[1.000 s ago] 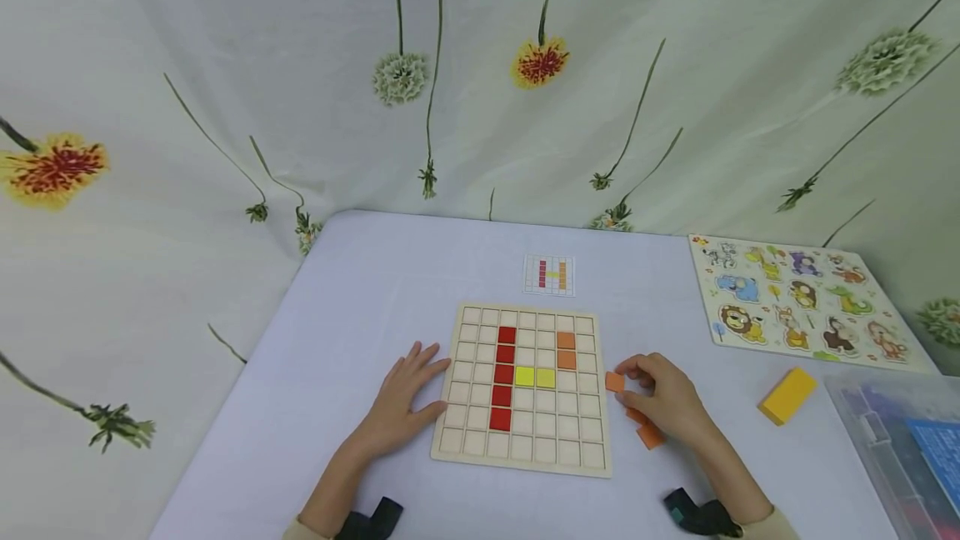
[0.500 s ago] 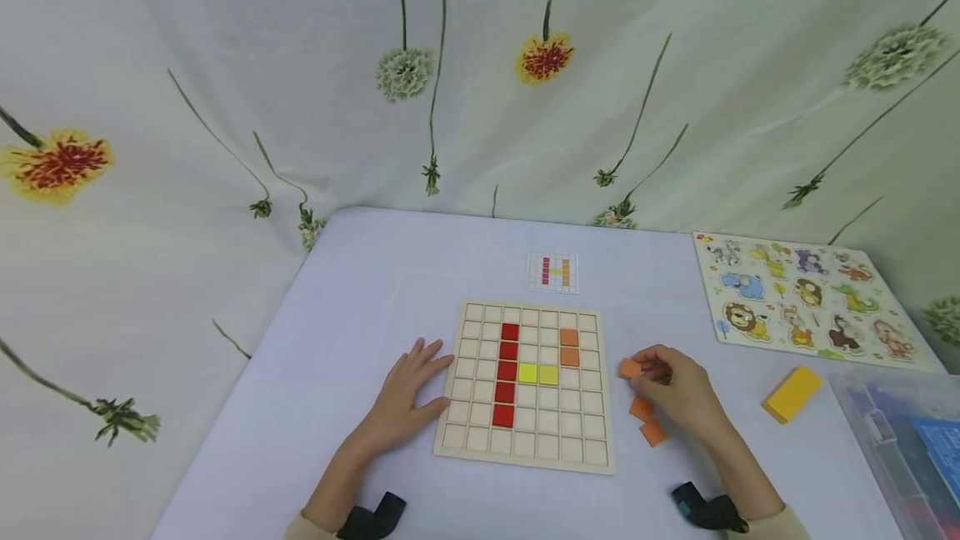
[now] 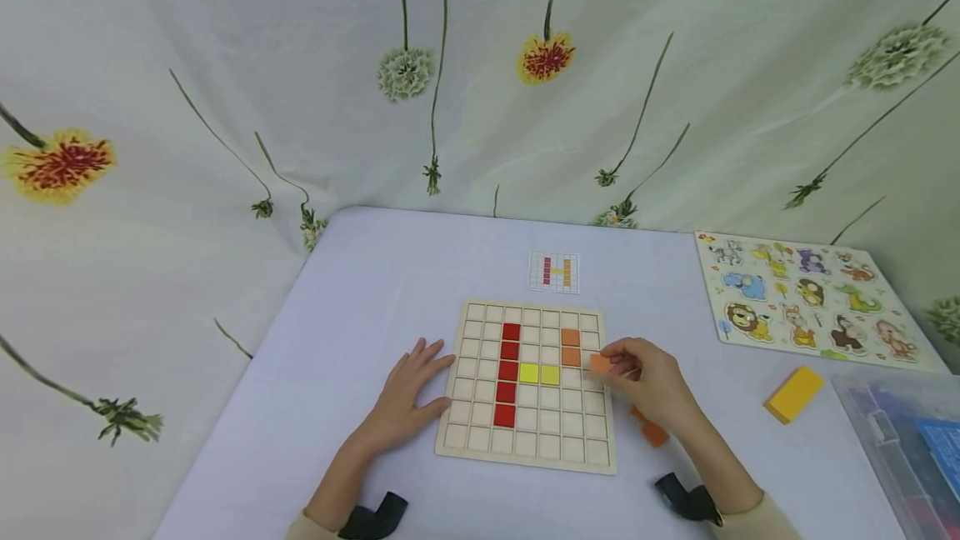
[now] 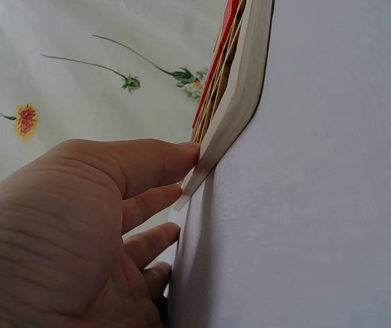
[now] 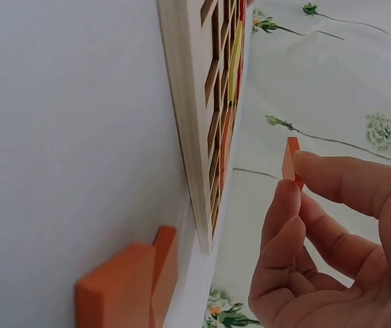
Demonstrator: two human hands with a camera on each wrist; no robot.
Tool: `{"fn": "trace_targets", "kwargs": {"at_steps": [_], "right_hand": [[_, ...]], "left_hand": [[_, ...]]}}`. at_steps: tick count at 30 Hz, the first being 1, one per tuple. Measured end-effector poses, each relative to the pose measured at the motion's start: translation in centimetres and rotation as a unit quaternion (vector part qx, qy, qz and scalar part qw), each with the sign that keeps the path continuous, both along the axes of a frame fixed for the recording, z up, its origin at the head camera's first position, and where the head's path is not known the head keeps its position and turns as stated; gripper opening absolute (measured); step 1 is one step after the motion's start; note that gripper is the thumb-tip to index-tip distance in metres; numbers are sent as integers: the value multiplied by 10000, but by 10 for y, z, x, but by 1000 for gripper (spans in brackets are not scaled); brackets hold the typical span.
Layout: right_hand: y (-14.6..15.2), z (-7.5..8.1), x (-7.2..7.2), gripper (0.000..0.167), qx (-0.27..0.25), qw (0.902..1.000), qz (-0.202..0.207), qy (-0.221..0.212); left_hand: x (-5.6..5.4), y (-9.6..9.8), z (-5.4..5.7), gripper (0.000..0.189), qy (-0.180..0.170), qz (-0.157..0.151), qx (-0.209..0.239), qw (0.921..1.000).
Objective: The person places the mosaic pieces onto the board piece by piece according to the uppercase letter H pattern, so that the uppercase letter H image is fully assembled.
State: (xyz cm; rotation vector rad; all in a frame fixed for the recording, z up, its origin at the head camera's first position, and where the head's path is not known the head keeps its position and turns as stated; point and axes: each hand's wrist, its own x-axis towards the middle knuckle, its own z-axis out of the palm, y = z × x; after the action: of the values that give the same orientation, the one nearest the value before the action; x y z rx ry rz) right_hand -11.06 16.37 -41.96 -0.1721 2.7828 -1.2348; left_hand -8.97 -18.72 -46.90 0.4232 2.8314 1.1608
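Observation:
A wooden grid board (image 3: 525, 461) lies on the table, with a column of red tiles (image 3: 507, 371), two yellow tiles (image 3: 539, 374) and two orange tiles (image 3: 570, 347) in its cells. Between thumb and fingers my right hand (image 3: 651, 377) pinches an orange square tile (image 3: 599, 363), held over the board's right edge; the right wrist view shows the pinched tile (image 5: 291, 162) raised above the surface. Loose orange tiles (image 3: 655, 435) lie under that hand, right of the board. With fingers spread, my left hand (image 3: 405, 394) touches the board's left edge, thumb tip against its side (image 4: 199, 154).
Behind the board lies a small pattern card (image 3: 553, 272). At the right are an animal puzzle board (image 3: 813, 302), a yellow block (image 3: 793, 395) and a clear plastic box (image 3: 892, 432). A flowered cloth (image 3: 480, 65) hangs behind the table.
My right hand has picked up an orange tile from the table beside the board and moved left with it over the board's right edge. The left hand stays at the board's left edge.

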Motion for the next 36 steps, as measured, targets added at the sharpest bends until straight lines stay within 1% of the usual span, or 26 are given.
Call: {"fn": "trace_targets", "kwargs": {"at_steps": [11, 21, 25, 31, 34, 36], "right_hand": [[-23, -7, -7, 23, 18, 9988, 459, -153], [-30, -10, -12, 22, 190, 9974, 629, -304], [-32, -9, -11, 21, 215, 9973, 638, -302], [-33, -8, -11, 23, 295, 9977, 514, -323], [-30, -6, -10, 24, 258, 9985, 435, -219], [-25, -5, -8, 25, 207, 9990, 380, -71]], "left_hand": [[1, 0, 1, 56, 29, 6, 25, 10000], [1, 0, 1, 56, 51, 17, -45, 10000], [1, 0, 3, 56, 40, 6, -44, 10000], [1, 0, 4, 55, 18, 11, 4, 10000], [1, 0, 3, 56, 3, -1, 11, 10000], [1, 0, 3, 56, -5, -15, 4, 10000]]}}
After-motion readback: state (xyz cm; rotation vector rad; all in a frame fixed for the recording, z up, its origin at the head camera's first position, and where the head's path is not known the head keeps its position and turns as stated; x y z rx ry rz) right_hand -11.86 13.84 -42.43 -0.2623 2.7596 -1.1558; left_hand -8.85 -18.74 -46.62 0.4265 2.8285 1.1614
